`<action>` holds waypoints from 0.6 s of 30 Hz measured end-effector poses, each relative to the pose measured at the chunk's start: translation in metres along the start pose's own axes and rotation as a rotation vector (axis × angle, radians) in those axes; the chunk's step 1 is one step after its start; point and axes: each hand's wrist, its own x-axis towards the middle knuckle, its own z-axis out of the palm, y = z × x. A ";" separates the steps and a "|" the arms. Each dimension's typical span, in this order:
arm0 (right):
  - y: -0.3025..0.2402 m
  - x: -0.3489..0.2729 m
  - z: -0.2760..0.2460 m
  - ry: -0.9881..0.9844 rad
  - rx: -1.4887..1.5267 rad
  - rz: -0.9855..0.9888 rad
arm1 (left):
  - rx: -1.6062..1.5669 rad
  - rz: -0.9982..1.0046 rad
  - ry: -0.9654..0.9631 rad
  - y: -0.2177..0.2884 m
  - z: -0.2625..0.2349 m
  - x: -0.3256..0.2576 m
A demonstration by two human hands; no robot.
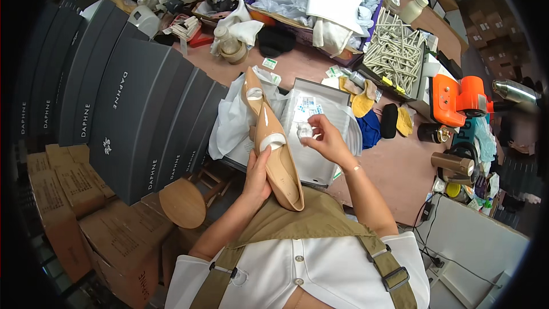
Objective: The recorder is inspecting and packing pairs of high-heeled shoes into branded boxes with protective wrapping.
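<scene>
Left hand [258, 174] grips glossy beige pointed shoe [280, 173]; right hand [330, 142] pinches crumpled white wad [305, 131]

The left thumb presses along the side of the shoe, the fingers wrapped behind it; the shoe is tilted, its toe toward the far edge of the tabletop [394, 177] and its heel in front of the olive apron [303, 217], near the table's near edge. White stuffing [273, 141] fills the opening behind the toe. The right hand's grip is narrow, closed on the wad between thumb and fingertips, over an open grey-rimmed box [317, 166] with a white interior. Beyond the held shoe lies a matching beige shoe [250, 87]; whether the two touch is hard to tell from this angle. White tissue paper [226, 115] spreads beside them.

Toward the tabletop's right edge are a bunched blue cloth [369, 131], an oval black pad [389, 121] and an orange-bodied tool with a metal nozzle [457, 102]. A black tray [374, 77] of pale slim rods [394, 48] stands near the far right corner. Dark grey shoeboxes [134, 109] are stacked at the left edge, above brown cardboard cartons [123, 226] and a round wooden stool [182, 203].
</scene>
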 end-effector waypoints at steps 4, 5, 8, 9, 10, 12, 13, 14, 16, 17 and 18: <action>-0.072 -0.043 0.006 -0.101 -0.160 -0.344 | 0.041 -0.032 -0.097 -0.007 0.010 0.006; -0.071 -0.047 0.013 -0.001 -0.364 -0.437 | 0.039 -0.059 -0.113 -0.007 0.012 0.007; -0.061 -0.051 0.020 0.069 -0.607 -0.427 | 0.000 -0.163 -0.231 -0.009 0.010 0.013; -0.059 -0.054 0.020 0.060 -0.679 -0.386 | -0.036 -0.190 -0.289 -0.014 0.009 0.016; -0.057 -0.055 0.018 0.112 -0.679 -0.390 | 0.079 -0.144 -0.295 -0.014 0.021 0.007; -0.052 -0.056 0.008 0.217 -0.681 -0.413 | 0.233 -0.110 -0.337 -0.017 0.029 0.006; -0.047 -0.056 0.007 0.241 -0.698 -0.370 | 0.284 -0.104 -0.356 -0.019 0.033 0.007; -0.040 -0.060 0.010 0.263 -0.714 -0.327 | 0.327 -0.098 -0.391 -0.022 0.031 0.006; -0.036 -0.075 0.008 0.389 -0.685 -0.308 | 0.330 -0.093 -0.405 -0.029 0.034 -0.003; -0.041 -0.085 0.005 0.501 -0.634 -0.328 | 0.302 -0.103 -0.385 -0.031 0.041 -0.011; -0.041 -0.096 0.003 0.613 -0.573 -0.340 | 0.332 -0.115 -0.367 -0.035 0.042 -0.016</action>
